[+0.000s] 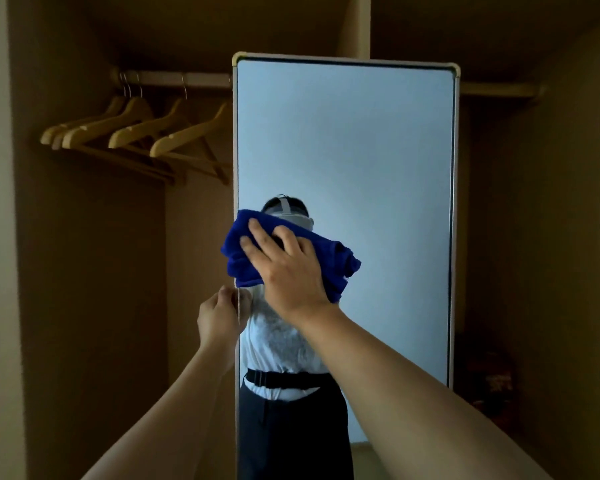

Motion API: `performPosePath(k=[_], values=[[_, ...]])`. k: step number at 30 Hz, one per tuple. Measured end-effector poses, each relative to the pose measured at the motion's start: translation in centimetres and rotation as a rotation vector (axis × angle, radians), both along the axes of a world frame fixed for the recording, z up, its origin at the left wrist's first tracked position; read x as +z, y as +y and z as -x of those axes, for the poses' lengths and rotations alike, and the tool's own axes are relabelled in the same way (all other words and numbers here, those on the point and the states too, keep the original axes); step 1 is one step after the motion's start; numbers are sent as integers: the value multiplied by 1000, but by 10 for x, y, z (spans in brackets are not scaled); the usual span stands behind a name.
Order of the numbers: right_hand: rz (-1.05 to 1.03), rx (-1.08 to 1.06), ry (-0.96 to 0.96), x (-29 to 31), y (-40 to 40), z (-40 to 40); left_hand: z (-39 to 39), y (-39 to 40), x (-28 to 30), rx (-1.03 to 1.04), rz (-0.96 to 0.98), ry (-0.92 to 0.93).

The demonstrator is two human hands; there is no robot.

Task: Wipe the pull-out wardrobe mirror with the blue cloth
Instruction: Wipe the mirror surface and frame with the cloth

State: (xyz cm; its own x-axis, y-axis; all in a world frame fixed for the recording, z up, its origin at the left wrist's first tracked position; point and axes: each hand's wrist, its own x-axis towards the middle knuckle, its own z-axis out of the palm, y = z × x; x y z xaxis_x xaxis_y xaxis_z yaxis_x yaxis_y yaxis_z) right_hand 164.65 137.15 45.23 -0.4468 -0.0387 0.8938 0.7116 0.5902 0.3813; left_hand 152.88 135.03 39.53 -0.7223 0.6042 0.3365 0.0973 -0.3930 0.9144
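Observation:
The tall pull-out mirror (pixel 354 140) with a pale frame stands upright in front of the open wardrobe. My right hand (pixel 288 268) presses a bunched blue cloth (pixel 340 261) flat against the glass, near the mirror's left side at mid height. My left hand (pixel 222 320) is closed around the mirror's left edge just below the cloth, fingers wrapped onto the frame. The glass reflects a person in a white shirt and dark trousers, partly covered by the cloth.
Several wooden hangers (pixel 136 133) hang on the rail (pixel 174 79) at the upper left inside the wardrobe. Brown wardrobe walls close in on both sides. A dark patterned object (pixel 489 379) sits low on the right behind the mirror.

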Motion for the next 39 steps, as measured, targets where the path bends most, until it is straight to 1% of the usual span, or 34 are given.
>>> performPosePath(k=[3,7,10,15,18,20,21,23,26,30,32,35,39], values=[[8,35,-26,-17,2,0,3,1,0,-11,-23,-8],[14,72,-85,-39,7,-6,1,-1,1,-23,-56,-67],[10,76,-146,-62,10,-11,0,-2,1,-20,-27,-76],[23,65,-315,-102,10,-21,-2,-5,-2,-38,1,-44],[-48,46,-422,-95,11,-29,-1,-4,-4,-23,-3,-42],[-102,36,-446,-77,13,-36,0,-1,-3,-3,0,-29],[-118,24,-422,-66,15,-41,0,0,-3,3,1,-25],[-122,25,-310,-41,18,-50,1,4,-2,-1,-12,-26],[-59,52,-159,0,23,-64,2,5,-6,24,-23,33],[21,-29,32,55,31,-83,1,6,-8,63,-27,74],[77,-71,120,69,35,-89,3,7,-14,85,11,82],[77,-110,202,58,38,-87,4,10,-36,105,95,76],[86,-133,203,-6,41,-82,3,14,-52,145,106,88]])
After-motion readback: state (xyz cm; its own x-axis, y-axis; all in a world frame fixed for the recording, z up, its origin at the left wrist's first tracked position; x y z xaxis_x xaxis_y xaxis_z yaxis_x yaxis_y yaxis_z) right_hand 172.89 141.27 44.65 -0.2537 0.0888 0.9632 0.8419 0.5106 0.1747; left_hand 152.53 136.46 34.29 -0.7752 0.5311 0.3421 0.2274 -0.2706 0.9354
